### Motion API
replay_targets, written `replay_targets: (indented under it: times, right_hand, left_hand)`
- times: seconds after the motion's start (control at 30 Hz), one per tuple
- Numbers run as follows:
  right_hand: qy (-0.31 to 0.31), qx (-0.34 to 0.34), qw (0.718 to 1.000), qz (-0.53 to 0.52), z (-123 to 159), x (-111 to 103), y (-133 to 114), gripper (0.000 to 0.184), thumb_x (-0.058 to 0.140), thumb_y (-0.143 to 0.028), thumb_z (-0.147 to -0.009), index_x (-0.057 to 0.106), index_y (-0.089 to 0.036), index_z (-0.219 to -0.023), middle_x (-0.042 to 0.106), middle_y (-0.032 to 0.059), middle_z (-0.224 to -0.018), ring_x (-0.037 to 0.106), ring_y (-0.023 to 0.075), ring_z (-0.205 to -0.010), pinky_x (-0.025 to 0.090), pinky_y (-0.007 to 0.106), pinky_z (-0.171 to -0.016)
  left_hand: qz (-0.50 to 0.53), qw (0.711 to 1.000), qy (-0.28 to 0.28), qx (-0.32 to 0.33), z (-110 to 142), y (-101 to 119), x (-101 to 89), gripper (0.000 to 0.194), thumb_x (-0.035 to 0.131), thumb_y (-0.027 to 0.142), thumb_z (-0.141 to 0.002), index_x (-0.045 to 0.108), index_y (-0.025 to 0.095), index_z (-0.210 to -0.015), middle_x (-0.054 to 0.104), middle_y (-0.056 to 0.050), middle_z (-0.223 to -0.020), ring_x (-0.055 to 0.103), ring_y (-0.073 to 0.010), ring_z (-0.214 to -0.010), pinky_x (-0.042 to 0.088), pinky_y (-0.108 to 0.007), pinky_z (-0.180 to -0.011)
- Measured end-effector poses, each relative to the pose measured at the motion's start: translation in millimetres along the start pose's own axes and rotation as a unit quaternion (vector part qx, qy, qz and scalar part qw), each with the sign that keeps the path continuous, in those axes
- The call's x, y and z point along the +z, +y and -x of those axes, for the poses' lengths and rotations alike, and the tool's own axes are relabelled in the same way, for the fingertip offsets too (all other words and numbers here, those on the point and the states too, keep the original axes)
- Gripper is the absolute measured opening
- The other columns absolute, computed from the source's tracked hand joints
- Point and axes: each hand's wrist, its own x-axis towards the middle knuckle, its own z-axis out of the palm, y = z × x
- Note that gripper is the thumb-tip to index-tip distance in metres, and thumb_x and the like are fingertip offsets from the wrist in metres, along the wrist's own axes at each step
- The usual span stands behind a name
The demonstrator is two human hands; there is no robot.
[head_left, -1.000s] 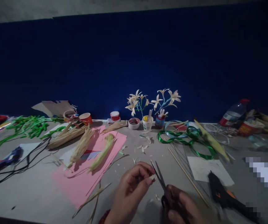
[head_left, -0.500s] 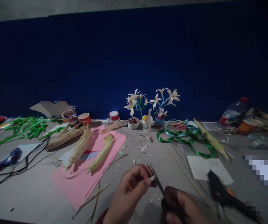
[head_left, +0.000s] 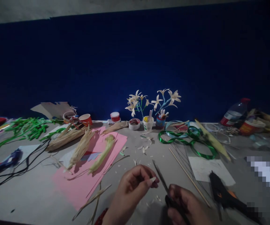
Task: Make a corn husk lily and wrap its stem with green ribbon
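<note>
L hand (head_left: 132, 187) pinches a small pale scrap (head_left: 153, 179) btwn thumb & fingertips, above the tabletop (head_left: 31, 200) nr mid front edge. R hand (head_left: 184, 200) grips scissors (head_left: 159, 173), fingers curled round the handles; blades look nearly together, just beside the scrap but apart from it.

Labels: bottle (head_left: 235, 114) nr back R corner wears a red/white/bluish label, print too small to read. Red tub (head_left: 247, 127) next to it has yellowish marks, illegible. White cup (head_left: 148, 126), mid back edge, has a green mark, too small to make out. Red/white jar (head_left: 115, 117) along same edge, text unclear.

Hard to see: most of the scrap sits behind L thumb, so full shape can't be told; scissor handles partly hidden by R hand. Red item (head_left: 101, 217) at L wrist cut off by frame, cuff or band unclear. Blue tool (head_left: 10, 161) cut off at L side; black glue gun (head_left: 228, 193) nr front R corner partly pixelated. Item (head_left: 267, 173) by R edge also pixelated, ID impossible. Stems of pale flowers (head_left: 133, 102) drop to the cup, in or behind can't tell.
</note>
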Motion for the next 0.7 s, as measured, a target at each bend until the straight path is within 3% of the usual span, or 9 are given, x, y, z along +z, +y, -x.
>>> replay_targets:
  times: [0.13,0.2,0.33,0.47,0.7]
  right_hand:
    - [0.065,-0.083,0.994,0.004,-3.7,0.3,-23.9,0.027,0.077,-0.032,-0.061,0.059,-0.022,-0.079,0.063,-0.0026,-0.069,0.055,0.0143,-0.059,0.045,0.024,-0.056]
    - [0.054,-0.116,0.991,0.029,-7.4,0.6,-35.8,0.030,0.078,-0.028,-0.060,0.060,-0.022,-0.083,0.067,-0.0007,-0.074,0.058,0.0157,-0.061,0.048,0.025,-0.058]
    - [-0.006,-0.117,0.992,0.050,-14.4,2.2,-40.5,0.028,0.075,-0.019,-0.064,0.058,-0.022,-0.085,0.067,-0.0006,-0.075,0.062,0.0160,-0.066,0.049,0.025,-0.063]
    - [-0.031,-0.123,0.991,0.034,-18.1,1.6,-27.6,0.028,0.075,-0.016,-0.064,0.058,-0.022,-0.086,0.067,-0.0011,-0.073,0.062,0.0145,-0.063,0.048,0.023,-0.060]
    - [-0.002,-0.140,0.990,0.007,-15.3,3.9,-23.8,0.027,0.078,-0.021,-0.064,0.057,-0.022,-0.081,0.067,-0.0004,-0.074,0.062,0.0155,-0.063,0.050,0.024,-0.059]
  left_hand:
    - [-0.122,0.991,-0.039,-0.026,-1.8,0.0,-3.7,0.019,0.064,0.028,-0.082,0.054,0.017,-0.070,0.056,-0.002,-0.073,0.051,-0.0152,-0.071,0.039,-0.026,-0.066]
    - [-0.182,0.981,-0.054,-0.041,-1.9,-0.7,-3.5,0.018,0.064,0.028,-0.080,0.054,0.017,-0.069,0.053,0.000,-0.070,0.048,-0.0144,-0.068,0.036,-0.026,-0.063]
    - [-0.235,0.968,-0.069,-0.047,-1.0,-1.1,-0.1,0.015,0.062,0.026,-0.077,0.054,0.017,-0.068,0.054,-0.001,-0.069,0.050,-0.0154,-0.068,0.037,-0.026,-0.065]
    - [-0.197,0.979,-0.042,-0.040,-0.2,-2.2,2.9,0.018,0.064,0.029,-0.076,0.053,0.017,-0.069,0.054,-0.001,-0.069,0.050,-0.0159,-0.068,0.039,-0.027,-0.065]
    - [-0.044,0.998,0.031,-0.013,2.5,-22.1,7.8,0.026,0.070,0.038,-0.077,0.058,0.016,-0.072,0.055,-0.001,-0.071,0.050,-0.0148,-0.069,0.039,-0.026,-0.065]
